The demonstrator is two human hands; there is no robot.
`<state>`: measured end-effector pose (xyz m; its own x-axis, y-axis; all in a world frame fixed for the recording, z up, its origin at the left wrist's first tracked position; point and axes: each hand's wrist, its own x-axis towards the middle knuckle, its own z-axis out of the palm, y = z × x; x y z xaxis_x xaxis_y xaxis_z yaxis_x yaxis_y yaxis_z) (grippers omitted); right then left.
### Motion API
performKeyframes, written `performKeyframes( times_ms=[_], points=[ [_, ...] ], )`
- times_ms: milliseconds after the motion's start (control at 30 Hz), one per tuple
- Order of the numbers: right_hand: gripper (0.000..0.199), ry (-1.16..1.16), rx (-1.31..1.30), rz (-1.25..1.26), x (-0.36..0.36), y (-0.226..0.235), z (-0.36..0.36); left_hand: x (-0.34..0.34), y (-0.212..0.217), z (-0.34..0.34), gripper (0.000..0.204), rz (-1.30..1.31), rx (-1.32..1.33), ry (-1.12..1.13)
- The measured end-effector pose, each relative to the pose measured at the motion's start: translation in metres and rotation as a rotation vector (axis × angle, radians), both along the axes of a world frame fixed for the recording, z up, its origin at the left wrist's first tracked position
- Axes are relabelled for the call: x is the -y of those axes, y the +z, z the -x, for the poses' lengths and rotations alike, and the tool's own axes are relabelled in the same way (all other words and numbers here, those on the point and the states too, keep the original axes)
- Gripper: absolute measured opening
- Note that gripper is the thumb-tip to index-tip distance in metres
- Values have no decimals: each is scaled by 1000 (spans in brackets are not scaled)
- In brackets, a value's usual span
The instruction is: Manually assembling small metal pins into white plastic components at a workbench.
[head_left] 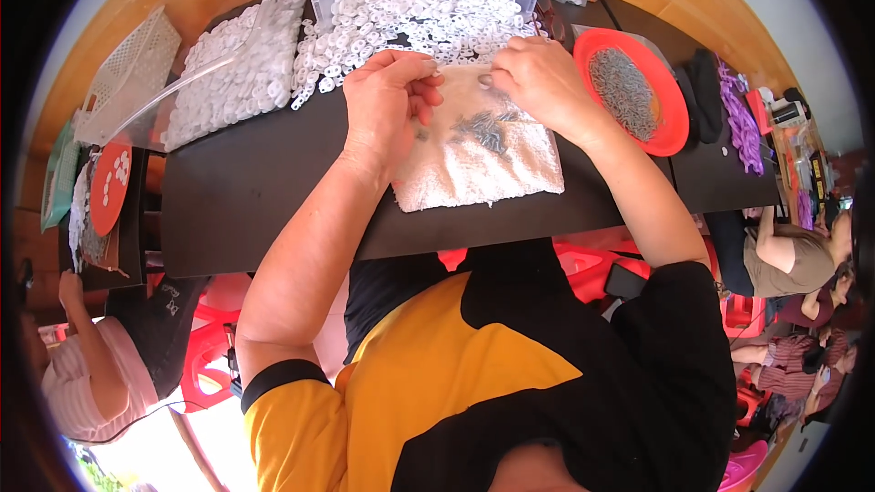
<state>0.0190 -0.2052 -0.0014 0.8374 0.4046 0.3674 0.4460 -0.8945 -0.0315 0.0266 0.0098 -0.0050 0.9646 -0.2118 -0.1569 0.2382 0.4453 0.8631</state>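
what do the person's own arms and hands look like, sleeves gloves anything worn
Both hands are bare: no gloves on the left hand or the right hand, and no watch or bracelet shows on either wrist. The forearms are uncovered. The left arm has a short yellow sleeve edged with a black cuff band; the right arm has a short black sleeve.

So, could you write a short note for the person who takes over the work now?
Left hand: fingers curled over the white towel, seems to pinch a small part; unclear. Right hand: fingertips down at the towel's far edge, next to the white plastic rings. A small heap of metal pieces lies on the towel; more fill the red bowl on the right. How many are finished I cannot tell; large heaps of rings remain.
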Motion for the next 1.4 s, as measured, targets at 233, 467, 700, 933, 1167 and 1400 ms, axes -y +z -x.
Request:
performKeyframes(
  times_ms=[233,467,700,933,1167,1400],
  points=[
    [14,-3,-50,26,-20,1,-1,0,1,1,9,23,15,-20],
    [12,95,-133,-341,-23,6,0,0,4,2,10,47,35,-45],
    [11,100,-534,-1140,-30,28,2,0,5,4,11,25,60,-37],
    [15,97,-497,-1272,-44,23,11,1,6,5,10,32,51,-16],
    [10,100,-489,-1308,-53,21,15,2,3,7,9,33,92,-7],
    [14,60,-456,-1338,-42,23,14,4,7,10,9,25,82,18]
  ],
)
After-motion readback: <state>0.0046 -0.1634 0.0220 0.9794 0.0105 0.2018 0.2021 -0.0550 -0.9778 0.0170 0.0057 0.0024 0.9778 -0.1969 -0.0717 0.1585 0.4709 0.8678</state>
